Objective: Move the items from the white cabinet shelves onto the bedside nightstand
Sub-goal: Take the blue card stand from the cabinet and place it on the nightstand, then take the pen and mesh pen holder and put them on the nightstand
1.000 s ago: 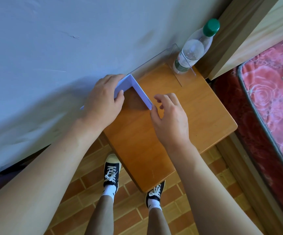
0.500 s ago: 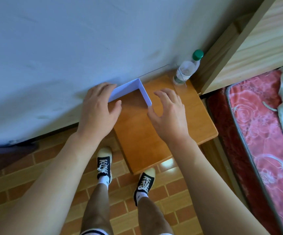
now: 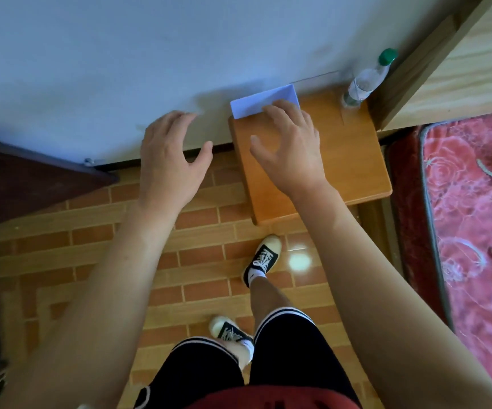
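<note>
Blue holder (image 3: 264, 103) is being kept on nightstand (image 3: 354, 160) at wall edge, just beyond right hand (image 3: 290, 152); both hands, left hand (image 3: 169, 160) included, are being held spread, empty.

My black shoes (image 3: 264, 259) stand on the brick-pattern floor (image 3: 91, 240). Right of the floor lies the bed's red floral mattress (image 3: 469, 208). A pale wall (image 3: 121, 54) rises beyond the floor.
</note>
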